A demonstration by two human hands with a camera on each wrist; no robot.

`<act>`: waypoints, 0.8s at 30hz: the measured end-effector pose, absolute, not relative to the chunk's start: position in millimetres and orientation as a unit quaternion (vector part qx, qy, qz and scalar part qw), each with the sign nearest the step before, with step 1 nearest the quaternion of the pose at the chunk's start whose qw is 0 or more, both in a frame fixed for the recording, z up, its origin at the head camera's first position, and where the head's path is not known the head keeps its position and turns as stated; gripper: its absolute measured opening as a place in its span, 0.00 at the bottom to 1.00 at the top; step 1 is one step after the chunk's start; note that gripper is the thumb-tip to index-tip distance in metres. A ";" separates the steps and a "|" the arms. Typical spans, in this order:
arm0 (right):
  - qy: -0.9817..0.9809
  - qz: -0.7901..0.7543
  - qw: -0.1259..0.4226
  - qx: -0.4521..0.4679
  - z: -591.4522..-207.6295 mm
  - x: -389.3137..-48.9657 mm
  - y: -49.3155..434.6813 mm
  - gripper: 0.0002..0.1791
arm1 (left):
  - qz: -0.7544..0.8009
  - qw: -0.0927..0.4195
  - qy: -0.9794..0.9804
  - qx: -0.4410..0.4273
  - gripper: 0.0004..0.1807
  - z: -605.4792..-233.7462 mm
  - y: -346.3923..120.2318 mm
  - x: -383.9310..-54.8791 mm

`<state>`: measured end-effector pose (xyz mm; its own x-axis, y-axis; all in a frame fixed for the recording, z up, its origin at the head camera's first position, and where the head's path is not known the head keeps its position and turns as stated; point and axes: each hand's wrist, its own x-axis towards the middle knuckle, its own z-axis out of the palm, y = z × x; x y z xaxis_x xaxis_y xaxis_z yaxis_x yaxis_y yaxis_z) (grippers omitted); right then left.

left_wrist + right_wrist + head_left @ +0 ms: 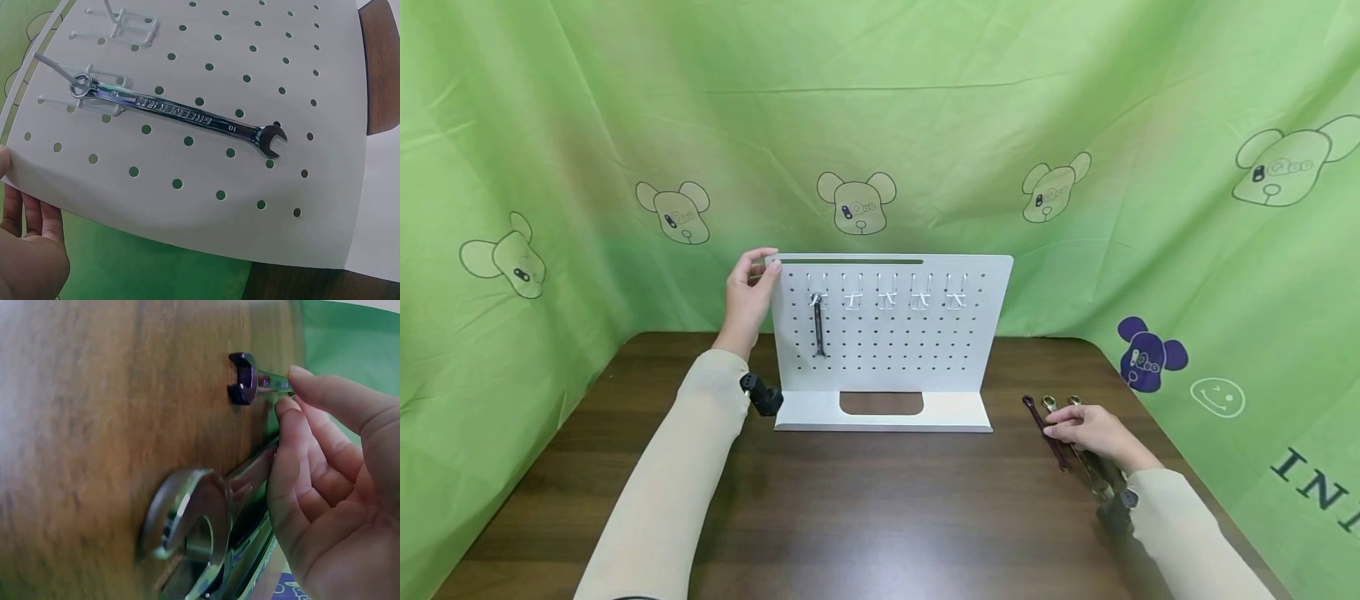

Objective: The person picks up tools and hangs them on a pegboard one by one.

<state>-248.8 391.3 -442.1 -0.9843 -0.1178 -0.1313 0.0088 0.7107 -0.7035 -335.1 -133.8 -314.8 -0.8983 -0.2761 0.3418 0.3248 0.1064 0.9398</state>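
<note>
Though apart, hands (747, 300) (1093, 433) tight on pegboard (891, 333) with hooked wrench (819, 329) (left), purple wrench (1056, 452) (right).

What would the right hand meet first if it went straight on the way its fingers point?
The right hand seems to pinch the purple wrench; past that, it would probably meet the right end of the white pegboard base first, though depth is unclear.

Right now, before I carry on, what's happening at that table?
A person's left hand grips the upper left corner of the white pegboard, where a chrome combination wrench hangs from the leftmost hook, with four more hooks alongside. Their right hand pinches a purple combination wrench; other wrenches lie close beside it on the wooden table.
</note>
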 end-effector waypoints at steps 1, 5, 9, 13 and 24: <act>0.923 -0.374 0.081 -0.028 -442.3 -248.8 390.9 0.21 | -0.669 0.225 -0.708 -0.017 0.15 -314.9 -133.7 -335.0; 0.932 -0.354 0.074 -0.022 -442.6 -249.0 389.0 0.20 | -0.670 0.224 -0.708 -0.018 0.15 -314.7 -133.3 -334.3; 0.943 -0.326 0.065 -0.013 -440.9 -249.0 386.2 0.20 | -0.670 0.222 -0.708 -0.018 0.15 -314.3 -133.3 -334.0; 0.951 -0.302 0.058 -0.003 -439.8 -250.1 382.7 0.20 | -0.670 0.220 -0.709 -0.016 0.16 -313.8 -133.7 -333.4; 0.951 -0.301 0.064 0.034 -440.2 -252.7 379.5 0.16 | -0.671 0.218 -0.709 -0.015 0.16 -314.6 -134.5 -334.4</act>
<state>-252.7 379.5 -440.2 -0.9895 0.0259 -0.1424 0.1032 0.8159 -0.5689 -334.4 -134.5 -314.6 -0.9048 -0.2704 0.3289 0.3133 0.1003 0.9443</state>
